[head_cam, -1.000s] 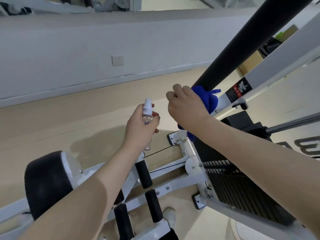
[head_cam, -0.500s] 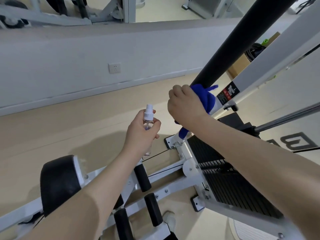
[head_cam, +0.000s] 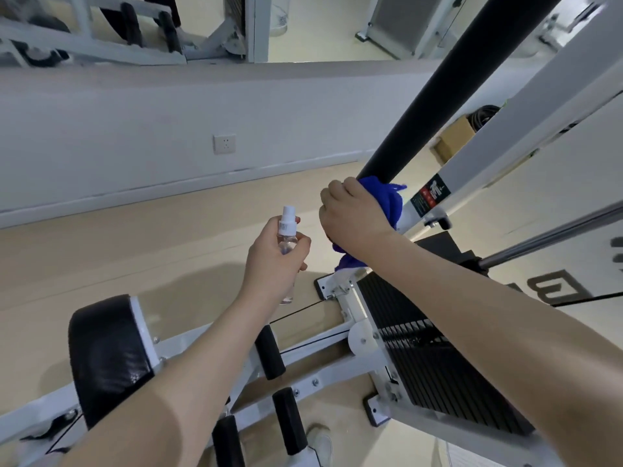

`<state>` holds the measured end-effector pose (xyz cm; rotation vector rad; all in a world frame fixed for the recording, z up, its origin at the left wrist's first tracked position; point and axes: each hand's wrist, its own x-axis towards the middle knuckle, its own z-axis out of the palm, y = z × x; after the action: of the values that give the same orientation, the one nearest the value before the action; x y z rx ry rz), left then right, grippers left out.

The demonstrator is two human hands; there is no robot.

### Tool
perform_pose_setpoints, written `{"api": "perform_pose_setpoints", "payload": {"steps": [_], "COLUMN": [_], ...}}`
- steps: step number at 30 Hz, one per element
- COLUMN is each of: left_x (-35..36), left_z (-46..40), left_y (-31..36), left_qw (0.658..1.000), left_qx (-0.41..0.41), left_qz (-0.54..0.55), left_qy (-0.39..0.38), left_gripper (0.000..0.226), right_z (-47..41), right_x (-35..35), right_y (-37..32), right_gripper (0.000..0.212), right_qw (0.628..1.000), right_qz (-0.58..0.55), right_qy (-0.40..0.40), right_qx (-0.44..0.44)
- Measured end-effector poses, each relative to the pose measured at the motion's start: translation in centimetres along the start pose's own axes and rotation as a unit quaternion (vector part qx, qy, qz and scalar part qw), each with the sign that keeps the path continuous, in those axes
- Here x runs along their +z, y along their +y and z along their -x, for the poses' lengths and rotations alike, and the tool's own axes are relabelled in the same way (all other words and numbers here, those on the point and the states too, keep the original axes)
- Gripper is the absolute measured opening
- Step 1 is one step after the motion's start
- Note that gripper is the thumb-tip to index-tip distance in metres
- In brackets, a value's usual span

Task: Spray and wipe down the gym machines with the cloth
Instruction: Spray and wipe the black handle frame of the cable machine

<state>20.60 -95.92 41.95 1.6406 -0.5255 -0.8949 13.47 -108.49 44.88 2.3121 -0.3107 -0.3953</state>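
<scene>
Two hands are busy on one machine, so the job looks to be mid-way on this unit at best. Right hand [head_cam: 354,214] is curled round a blue cloth [head_cam: 387,200], pressing it against the lower end of the black pad [head_cam: 435,92] where that meets the white frame [head_cam: 505,129]; part of the cloth hangs below the wrist. Left hand [head_cam: 273,264], just beside the right and lower, grips a small clear bottle [head_cam: 287,237] upright, nozzle aimed toward the cloth side; whether a finger is on the pump I cannot tell. Wet streaks do not show, so how much of the pad is wiped is unclear. Below both hands the black rollers [head_cam: 269,355], the seat pad [head_cam: 108,358] and the weight stack [head_cam: 435,358] probably remain, as do other machines beyond
</scene>
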Motion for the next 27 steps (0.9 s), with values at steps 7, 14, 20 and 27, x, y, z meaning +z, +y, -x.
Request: {"api": "perform_pose_setpoints", "payload": {"steps": [7,14,20,27], "left_x": [2.3,2.2,2.1,1.9], "left_z": [-0.4,-0.5,1.3,1.9], "left_y": [2.5,2.9,7.4,10.1], "left_qw": [0.991,0.988,0.997,0.968], "left_qx": [0.091,0.079,0.071,0.173], "left_qz": [0.002,0.038,-0.043,-0.183], "left_qy": [0.102,0.127,-0.007,-0.003], "left_gripper": [0.023,0.028,0.022,0.037], "right_z": [2.0,2.0,4.5,5.9], "right_x": [-0.8,0.2,-6.3,-2.8], "right_y": [4.9,2.7,14.1,11.8], "right_gripper": [0.022,0.017,0.023,0.026], "right_qw": [0.960,0.995,0.939,0.970], "right_qz": [-0.007,0.054,-0.019,-0.070], "right_qy": [0.230,0.081,0.287,0.229], "right_qx": [0.158,-0.036,0.188,-0.031]}}
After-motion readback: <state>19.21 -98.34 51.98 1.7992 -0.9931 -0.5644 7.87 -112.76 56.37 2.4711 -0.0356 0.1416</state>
